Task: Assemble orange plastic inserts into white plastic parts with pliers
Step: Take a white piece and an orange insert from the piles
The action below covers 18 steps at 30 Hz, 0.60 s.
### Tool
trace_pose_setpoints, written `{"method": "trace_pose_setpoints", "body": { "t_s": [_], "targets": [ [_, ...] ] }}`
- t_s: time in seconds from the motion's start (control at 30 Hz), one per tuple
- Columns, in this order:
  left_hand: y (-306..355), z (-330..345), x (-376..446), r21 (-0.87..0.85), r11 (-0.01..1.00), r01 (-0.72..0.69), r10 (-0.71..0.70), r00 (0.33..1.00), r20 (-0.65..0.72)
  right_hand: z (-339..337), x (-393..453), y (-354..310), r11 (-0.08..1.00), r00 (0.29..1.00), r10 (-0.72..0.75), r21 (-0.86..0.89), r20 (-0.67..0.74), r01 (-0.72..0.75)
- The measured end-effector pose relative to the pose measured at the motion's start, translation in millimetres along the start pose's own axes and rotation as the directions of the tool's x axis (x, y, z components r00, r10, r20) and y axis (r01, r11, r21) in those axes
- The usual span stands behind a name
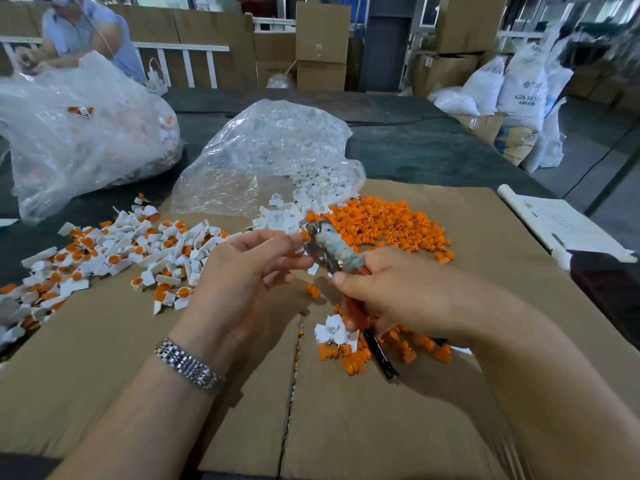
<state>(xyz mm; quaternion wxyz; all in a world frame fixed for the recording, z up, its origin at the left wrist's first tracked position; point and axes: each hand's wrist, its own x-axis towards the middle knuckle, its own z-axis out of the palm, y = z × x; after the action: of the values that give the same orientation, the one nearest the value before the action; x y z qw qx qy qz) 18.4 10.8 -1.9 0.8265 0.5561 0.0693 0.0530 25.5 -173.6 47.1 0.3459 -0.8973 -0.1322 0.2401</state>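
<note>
Both forearms reach in from the lower edge over flattened cardboard (104, 393), whose seam runs up the middle toward the hands. On the left wrist sits a metal watch band (188, 364). The left hand (242, 268) has its fingers curled, pinching a small piece at the fingertips; it looks like a white part with an orange insert (304, 236), though the piece is mostly hidden. The right hand (391, 289) is wrapped round the handles of the pliers (329, 251), whose metal nose meets that piece just beside the left fingertips.

Under the right hand lie a few white parts (332, 332) and loose inserts (353, 363). Beyond the pliers an orange pile (391, 220) spreads over the cardboard, touching white pieces that spill from a clear bag (273, 150). Left of the hands, finished pieces (114, 254) scatter to the cardboard's left edge and past it onto the dark table (433, 150). A bigger bag (79, 140) stands at far left. Bare cardboard lies open at near left and far right, where papers (561, 223) lie at its edge.
</note>
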Motion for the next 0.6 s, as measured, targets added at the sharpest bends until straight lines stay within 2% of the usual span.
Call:
{"method": "trace_pose_setpoints", "body": {
  "t_s": [0.17,0.6],
  "targets": [
    [0.3,0.1,-1.1,-0.003,1.0,-0.002,0.002,1.0,-0.007,3.3,-1.9,-1.9,1.0,1.0,-0.003,-0.031,-0.004,0.002],
    [0.2,1.7,-1.9,-0.026,1.0,-0.011,0.011,1.0,-0.012,-2.2,-5.6,-2.3,0.998,0.999,-0.038,0.058,0.039,0.036]
  ]
}}
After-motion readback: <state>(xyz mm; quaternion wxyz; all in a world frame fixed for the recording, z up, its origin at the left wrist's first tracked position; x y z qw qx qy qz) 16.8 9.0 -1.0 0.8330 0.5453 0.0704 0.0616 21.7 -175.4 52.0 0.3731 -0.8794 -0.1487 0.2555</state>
